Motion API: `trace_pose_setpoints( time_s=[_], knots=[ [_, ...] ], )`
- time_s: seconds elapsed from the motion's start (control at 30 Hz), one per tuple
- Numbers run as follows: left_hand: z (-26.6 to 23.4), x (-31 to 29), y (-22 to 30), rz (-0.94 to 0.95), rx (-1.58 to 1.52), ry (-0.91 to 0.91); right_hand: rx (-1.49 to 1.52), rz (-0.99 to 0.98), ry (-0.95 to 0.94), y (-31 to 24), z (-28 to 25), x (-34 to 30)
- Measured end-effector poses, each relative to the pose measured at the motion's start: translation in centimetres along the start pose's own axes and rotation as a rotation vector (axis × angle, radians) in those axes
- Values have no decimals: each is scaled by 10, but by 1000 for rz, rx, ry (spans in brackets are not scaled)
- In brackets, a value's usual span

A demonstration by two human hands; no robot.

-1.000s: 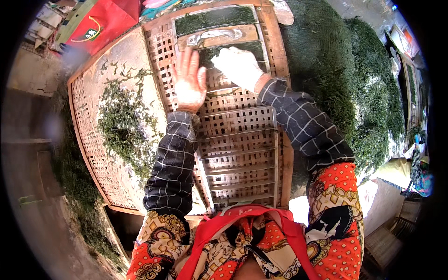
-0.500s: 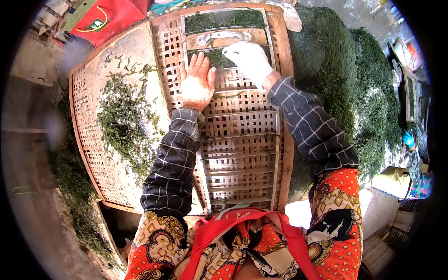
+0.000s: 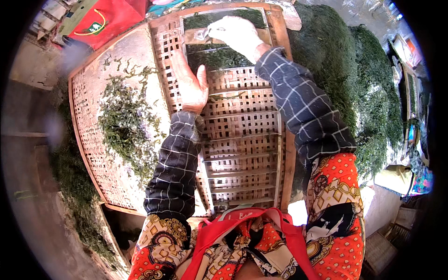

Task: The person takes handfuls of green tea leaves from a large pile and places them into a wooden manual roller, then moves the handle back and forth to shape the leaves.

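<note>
A ladder-like frame (image 3: 238, 136) with thin crossbars lies on a woven bamboo tray (image 3: 164, 51). Dark green shredded strands, like seaweed, fill its far cells (image 3: 219, 58). Across these cells lies a wooden board (image 3: 190, 37) with a handle (image 3: 201, 35). My right hand (image 3: 234, 33), in a white glove, is closed over that handle and covers most of it. My left hand (image 3: 190, 88), bare, rests flat with thumb apart along the frame's left rail, holding nothing.
Left of the frame, a loose pile of green strands (image 3: 123, 116) lies on a pale board (image 3: 140, 44). Big green heaps (image 3: 322, 51) stand at the right. A red bag (image 3: 116, 18) is at the far left. A yellowish sack (image 3: 394, 179) lies at the far right.
My right hand has moved away from me and left, from the near filled cell onto the board's handle. My left hand has shifted slightly left and turned on its side.
</note>
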State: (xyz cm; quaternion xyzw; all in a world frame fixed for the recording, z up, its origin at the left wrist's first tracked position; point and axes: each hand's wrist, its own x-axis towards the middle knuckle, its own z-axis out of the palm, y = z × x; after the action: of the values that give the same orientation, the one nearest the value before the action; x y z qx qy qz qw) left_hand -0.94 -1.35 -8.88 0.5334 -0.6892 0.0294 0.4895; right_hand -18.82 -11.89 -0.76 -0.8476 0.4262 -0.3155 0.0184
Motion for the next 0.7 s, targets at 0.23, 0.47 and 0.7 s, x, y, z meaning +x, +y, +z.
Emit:
trace_pose_setpoints(
  time_s=[0.23,0.47,0.7],
  knots=[
    [-2,-2,18,82,32,-178,-366,-115,-75,-22,5,-64],
    [22,7,-13,184,397,-257,-66,-31,97,-20,25,-62],
    [52,-17,12,85,445,-397,213,215,253,-44,-36,-173]
  ],
)
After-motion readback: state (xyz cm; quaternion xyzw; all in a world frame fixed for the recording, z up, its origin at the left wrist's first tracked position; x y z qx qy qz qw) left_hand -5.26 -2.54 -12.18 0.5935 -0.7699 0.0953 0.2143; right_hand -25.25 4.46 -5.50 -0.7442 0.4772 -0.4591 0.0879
